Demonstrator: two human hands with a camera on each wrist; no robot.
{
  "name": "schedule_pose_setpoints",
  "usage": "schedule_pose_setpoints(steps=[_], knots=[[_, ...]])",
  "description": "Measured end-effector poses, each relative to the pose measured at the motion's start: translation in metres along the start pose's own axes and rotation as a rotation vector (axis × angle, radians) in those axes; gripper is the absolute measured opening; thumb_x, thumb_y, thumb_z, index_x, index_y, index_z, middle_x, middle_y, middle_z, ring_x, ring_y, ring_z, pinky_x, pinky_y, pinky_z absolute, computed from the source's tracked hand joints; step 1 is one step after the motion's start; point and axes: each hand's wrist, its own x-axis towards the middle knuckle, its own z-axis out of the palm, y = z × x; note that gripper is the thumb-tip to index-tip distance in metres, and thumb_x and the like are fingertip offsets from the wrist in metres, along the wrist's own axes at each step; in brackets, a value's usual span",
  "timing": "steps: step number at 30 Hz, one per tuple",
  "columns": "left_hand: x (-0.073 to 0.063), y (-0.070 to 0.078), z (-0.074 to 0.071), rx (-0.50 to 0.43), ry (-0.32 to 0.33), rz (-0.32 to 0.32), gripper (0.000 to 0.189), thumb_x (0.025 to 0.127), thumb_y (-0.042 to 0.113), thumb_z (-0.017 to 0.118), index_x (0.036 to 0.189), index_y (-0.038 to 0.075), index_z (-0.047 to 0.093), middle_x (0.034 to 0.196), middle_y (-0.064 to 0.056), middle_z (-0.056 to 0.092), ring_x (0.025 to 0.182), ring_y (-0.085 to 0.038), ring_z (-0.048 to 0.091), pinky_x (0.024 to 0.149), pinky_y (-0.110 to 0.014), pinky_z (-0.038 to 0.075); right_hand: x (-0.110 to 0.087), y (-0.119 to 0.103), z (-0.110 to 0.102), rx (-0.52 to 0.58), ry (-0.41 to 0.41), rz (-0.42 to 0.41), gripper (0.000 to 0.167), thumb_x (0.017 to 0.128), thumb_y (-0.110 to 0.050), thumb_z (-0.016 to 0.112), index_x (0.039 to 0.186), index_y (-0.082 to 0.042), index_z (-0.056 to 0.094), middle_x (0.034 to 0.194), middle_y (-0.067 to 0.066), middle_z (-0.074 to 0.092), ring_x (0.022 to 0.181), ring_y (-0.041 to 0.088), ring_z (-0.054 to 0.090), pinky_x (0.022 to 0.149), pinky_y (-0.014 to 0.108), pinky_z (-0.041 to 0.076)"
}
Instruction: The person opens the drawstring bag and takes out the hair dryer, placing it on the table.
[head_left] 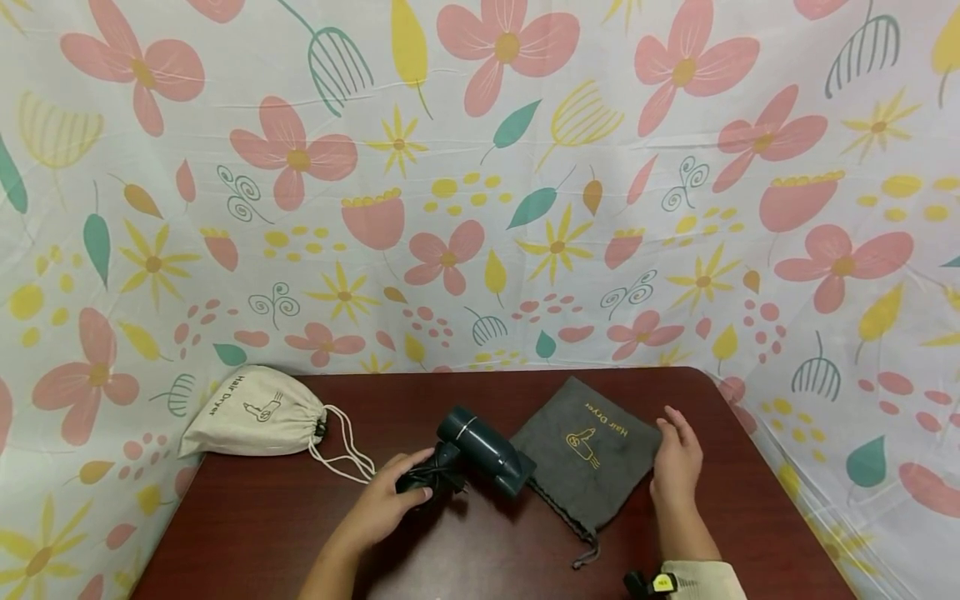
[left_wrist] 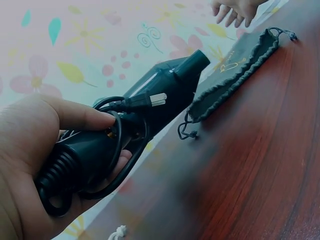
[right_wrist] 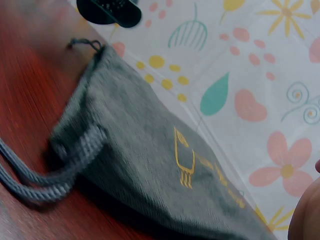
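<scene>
My left hand grips a dark hair dryer by its handle, thumb across the cord bundled around it. The dryer is held up over the table, its barrel partly in front of a grey drawstring bag's edge. In the left wrist view the two-prong plug lies against the dryer. That grey bag lies flat with gold "Hair Dryer" print, its drawstring mouth towards the near left. At the bag's right edge is my right hand, fingers extended and holding nothing; whether it touches the fabric is unclear.
A cream drawstring bag, also printed "Hair Dryer" and looking filled, lies at the table's far left corner with its white cords trailing right. The dark red table meets a flower-patterned cloth behind and at both sides.
</scene>
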Motion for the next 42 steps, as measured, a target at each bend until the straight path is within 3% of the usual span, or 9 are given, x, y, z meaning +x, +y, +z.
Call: schedule_pose_setpoints(steps=[4, 9, 10, 16, 17, 25, 34, 42], knots=[[0.001, -0.002, 0.001, -0.044, 0.048, -0.036, 0.058, 0.083, 0.007, 0.077, 0.139, 0.018, 0.063, 0.117, -0.008, 0.064, 0.100, -0.013, 0.054, 0.089, -0.021, 0.043, -0.011, -0.001, 0.007, -0.047, -0.036, -0.073, 0.043, 0.106, -0.025, 0.049, 0.147, -0.013, 0.053, 0.166, -0.003, 0.031, 0.156, 0.014, 0.017, 0.128, 0.040, 0.012], [0.003, -0.002, 0.002, -0.045, 0.107, -0.042, 0.058, 0.082, 0.006, 0.077, 0.137, 0.019, 0.064, 0.115, -0.006, 0.064, 0.098, -0.013, 0.055, 0.090, -0.022, 0.044, -0.026, -0.003, 0.018, -0.115, -0.110, -0.099, 0.041, 0.107, -0.028, 0.048, 0.146, -0.015, 0.055, 0.162, -0.003, 0.038, 0.151, 0.013, 0.027, 0.124, 0.037, 0.020], [0.003, -0.002, 0.002, -0.042, 0.117, -0.044, 0.058, 0.082, 0.006, 0.077, 0.137, 0.019, 0.064, 0.115, -0.005, 0.064, 0.099, -0.012, 0.055, 0.090, -0.022, 0.043, -0.029, -0.002, 0.020, -0.136, -0.116, -0.099, 0.041, 0.107, -0.029, 0.048, 0.146, -0.017, 0.055, 0.160, -0.002, 0.040, 0.146, 0.016, 0.034, 0.116, 0.034, 0.032], [0.005, -0.003, 0.003, -0.036, 0.155, -0.041, 0.058, 0.083, 0.006, 0.077, 0.138, 0.020, 0.063, 0.114, -0.005, 0.064, 0.100, -0.012, 0.055, 0.091, -0.023, 0.043, -0.043, 0.000, 0.028, -0.186, -0.199, -0.075, 0.042, 0.108, -0.029, 0.045, 0.149, -0.023, 0.050, 0.161, 0.004, 0.037, 0.144, 0.026, 0.034, 0.117, 0.047, 0.030], [0.005, -0.003, 0.003, -0.037, 0.160, -0.033, 0.058, 0.083, 0.006, 0.076, 0.138, 0.019, 0.063, 0.114, -0.006, 0.064, 0.101, -0.013, 0.056, 0.091, -0.023, 0.043, -0.045, 0.001, 0.030, -0.192, -0.222, -0.074, 0.043, 0.108, -0.030, 0.045, 0.150, -0.022, 0.049, 0.163, 0.005, 0.034, 0.150, 0.026, 0.028, 0.123, 0.053, 0.019], [0.006, -0.002, 0.007, -0.085, 0.207, -0.031, 0.059, 0.083, 0.005, 0.076, 0.139, 0.014, 0.061, 0.115, -0.011, 0.064, 0.101, -0.018, 0.056, 0.087, -0.023, 0.046, -0.066, 0.005, 0.045, -0.309, -0.371, -0.118, 0.044, 0.108, -0.022, 0.047, 0.151, -0.014, 0.045, 0.166, 0.008, 0.027, 0.150, 0.031, 0.030, 0.118, 0.054, 0.030], [0.011, -0.008, 0.012, -0.098, 0.256, -0.049, 0.059, 0.084, 0.006, 0.076, 0.141, 0.015, 0.060, 0.120, -0.014, 0.063, 0.107, -0.022, 0.056, 0.085, -0.026, 0.049, -0.072, 0.022, 0.061, -0.589, -0.381, -0.322, 0.044, 0.099, -0.007, 0.058, 0.143, -0.004, 0.055, 0.158, 0.023, 0.036, 0.149, 0.041, 0.029, 0.120, 0.060, 0.025], [0.013, -0.010, 0.015, -0.088, 0.298, -0.078, 0.059, 0.087, 0.008, 0.074, 0.143, 0.014, 0.058, 0.120, -0.015, 0.061, 0.105, -0.022, 0.055, 0.084, -0.024, 0.048, -0.082, 0.032, 0.068, -0.757, -0.454, -0.318, 0.049, 0.099, -0.014, 0.062, 0.146, -0.006, 0.051, 0.160, 0.023, 0.032, 0.149, 0.047, 0.026, 0.116, 0.067, 0.028]])
